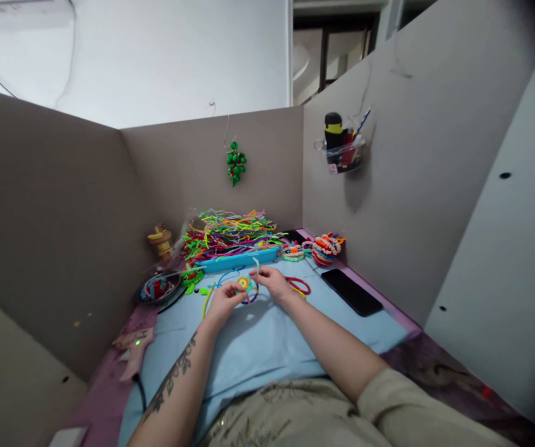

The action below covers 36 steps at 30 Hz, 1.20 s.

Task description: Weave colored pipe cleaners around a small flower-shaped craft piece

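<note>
My left hand (226,302) is closed, its thumb and fingers pinching the edge of a small round pipe-cleaner piece (244,283) with yellow, orange and teal in it. My right hand (273,284) pinches a pale green pipe cleaner (256,266), whose tip sticks up above the fingers. Both hands meet close together over the light blue cloth (267,335). A purple-blue curved strand shows below the piece. Left of the hands lies a yellow pipe cleaner (206,304); a red loop (302,284) is beside my right wrist. Where the pale strand joins the piece is hidden by fingers.
Behind the hands, a blue tray (239,261) bears a heap of colourful pipe cleaners (234,228). A dark bowl (143,297) and a pink glue gun (138,351) with a green light are at left. A black phone (351,292) lies right. Grey partitions (267,149) enclose the table.
</note>
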Available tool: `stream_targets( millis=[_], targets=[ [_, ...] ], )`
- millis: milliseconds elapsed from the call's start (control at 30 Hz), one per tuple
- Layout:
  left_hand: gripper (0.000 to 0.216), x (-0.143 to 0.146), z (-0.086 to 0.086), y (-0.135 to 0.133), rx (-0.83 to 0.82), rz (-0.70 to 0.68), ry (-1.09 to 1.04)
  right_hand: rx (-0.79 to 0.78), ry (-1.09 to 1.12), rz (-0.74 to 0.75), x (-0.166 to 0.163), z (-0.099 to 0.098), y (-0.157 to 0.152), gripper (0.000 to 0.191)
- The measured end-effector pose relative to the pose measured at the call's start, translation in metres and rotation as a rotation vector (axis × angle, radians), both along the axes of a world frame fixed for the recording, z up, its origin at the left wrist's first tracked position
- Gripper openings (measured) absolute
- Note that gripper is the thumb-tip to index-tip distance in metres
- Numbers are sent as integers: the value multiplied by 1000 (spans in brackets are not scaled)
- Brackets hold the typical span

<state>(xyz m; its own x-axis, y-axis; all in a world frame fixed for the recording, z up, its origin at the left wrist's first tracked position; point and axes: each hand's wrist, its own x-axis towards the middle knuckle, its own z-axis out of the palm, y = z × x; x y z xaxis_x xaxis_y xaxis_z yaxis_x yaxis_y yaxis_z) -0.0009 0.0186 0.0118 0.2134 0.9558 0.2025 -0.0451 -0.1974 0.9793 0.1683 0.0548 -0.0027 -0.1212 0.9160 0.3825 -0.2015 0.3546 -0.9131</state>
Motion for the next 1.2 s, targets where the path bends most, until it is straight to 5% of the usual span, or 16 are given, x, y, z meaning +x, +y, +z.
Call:
stream_targets(
  millis=[200, 600, 700, 833, 933, 1033, 1200],
  targets=[
    [24, -2, 0, -2, -10, -138, 3, 140, -160, 14, 5, 4, -3, 22],
    [25, -3, 5, -4, -25, -112, 35, 14, -195, 78, 1, -3, 1, 34],
    [25, -2, 3, -1, 33, -22, 47, 37, -156, -26, -1, -7, 3, 32],
    [25, -2, -6, 5, 245, 287, 106, 44, -127, -339, -5, -14, 7, 29],
    [24, 1, -13, 5, 308, 260, 206, 95, -115, -449, -8, -16, 6, 30],
    [35, 7, -18, 1, 319, 179, 259, 113, -113, -433, -11, -15, 1, 28],
    [44, 8, -16, -2, 293, 267, 249, 108, -171, -295, -20, -14, -6, 30]
  ],
)
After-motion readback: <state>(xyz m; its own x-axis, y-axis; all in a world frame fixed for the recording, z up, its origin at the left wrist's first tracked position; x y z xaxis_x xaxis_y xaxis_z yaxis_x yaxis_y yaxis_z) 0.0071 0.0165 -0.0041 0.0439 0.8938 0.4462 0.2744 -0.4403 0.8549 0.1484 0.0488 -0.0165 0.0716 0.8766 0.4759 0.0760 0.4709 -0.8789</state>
